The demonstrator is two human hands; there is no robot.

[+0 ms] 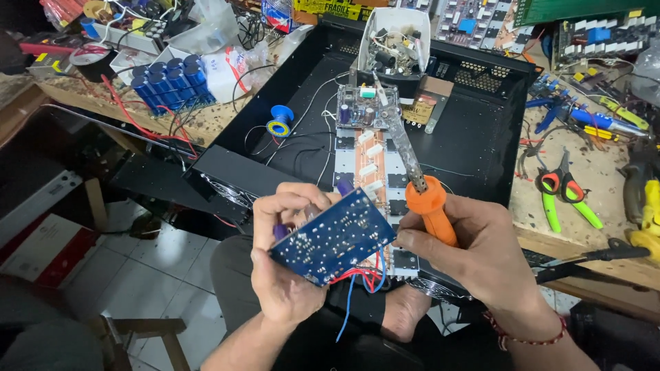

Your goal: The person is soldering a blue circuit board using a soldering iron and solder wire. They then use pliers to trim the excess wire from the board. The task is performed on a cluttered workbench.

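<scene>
Gripping blue circuit board [333, 244] in left hand [282, 275], right hand [474, 251] clasping orange soldering iron [430, 209] just beside

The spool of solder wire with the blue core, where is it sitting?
In the head view, the solder spool rests inside the black metal chassis at its left side, left of the green circuit board.

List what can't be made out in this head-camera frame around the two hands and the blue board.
- Blue circuit board: solder side faces the head camera, so its component side is hidden.
- Left hand: fingertips hidden behind the board.
- Soldering iron: in the right hand; its tip is lost against clutter.
- Red and blue wires: their far ends are hidden under the board.
</scene>
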